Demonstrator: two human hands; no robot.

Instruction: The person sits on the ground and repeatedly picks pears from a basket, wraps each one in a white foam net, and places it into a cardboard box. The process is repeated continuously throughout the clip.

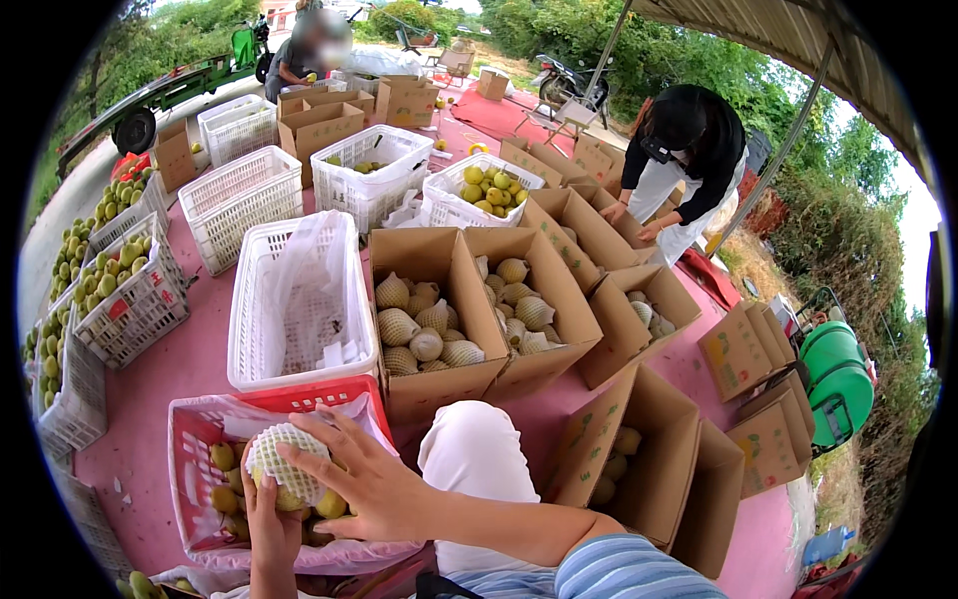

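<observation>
Both of my hands hold one yellow-green fruit (289, 499) half covered by a white foam net sleeve (282, 461), over a red crate (200, 419) of loose fruit lined with pink plastic. My left hand (269, 524) grips it from below. My right hand (369, 479) wraps its right side with the fingers spread on the net. Just beyond stands an open cardboard box (439, 309) filled with several net-wrapped fruits (424, 334).
An empty white crate (299, 299) with a plastic liner stands ahead-left. More open boxes (639, 459) sit to the right, white crates of green fruit (120, 290) to the left. A person in black (679, 160) bends over boxes at the back right; another sits far back.
</observation>
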